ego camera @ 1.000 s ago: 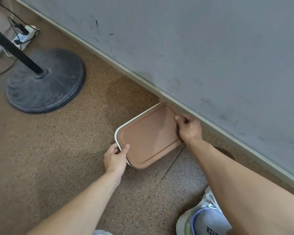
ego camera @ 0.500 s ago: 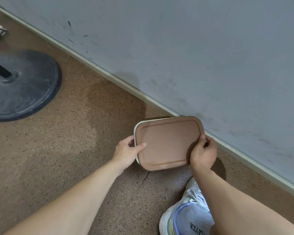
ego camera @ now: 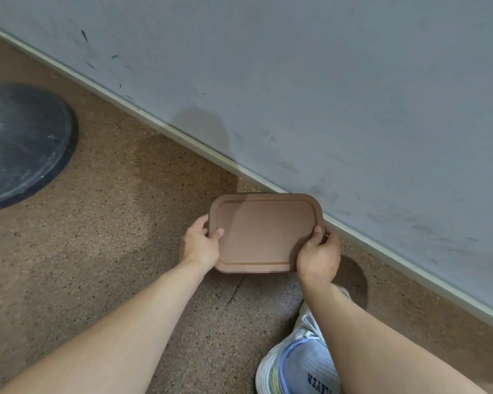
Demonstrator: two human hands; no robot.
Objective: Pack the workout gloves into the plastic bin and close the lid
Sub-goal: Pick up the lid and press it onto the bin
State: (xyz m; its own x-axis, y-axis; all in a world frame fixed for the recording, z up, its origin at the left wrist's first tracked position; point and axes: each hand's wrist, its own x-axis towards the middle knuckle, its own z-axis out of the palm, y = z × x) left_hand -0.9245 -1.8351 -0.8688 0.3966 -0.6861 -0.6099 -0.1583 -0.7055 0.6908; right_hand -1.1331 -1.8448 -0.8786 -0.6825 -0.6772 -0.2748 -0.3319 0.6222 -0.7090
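A speckled brown floor is met by a scuffed grey wall along a pale skirting board. Well to the left of the plastic bin, a dark round stand base is seen at the frame's edge, and just below the bin a pale shoe is planted.

The bin is held by its short ends, its far right corner just beside the skirting board. The left hand is clamped on the left end, thumb laid over the brown lid and the other fingers hidden below the rim. The right hand is clamped on the right end in the same manner, thumb on top.

Compared with a second ago, the bin has been turned: it was then set askew with a white rim showing along its left side, whereas it is now squared to the viewer, with only the lid visible from above. The stand base has slid towards the left edge, so the view has been shifted as well.

The lid appears to be seated flush, and no gloves can be seen outside, so they are judged to be packed inside, though this cannot be confirmed. The task is judged nearly complete; only a final press or release seems to be left.
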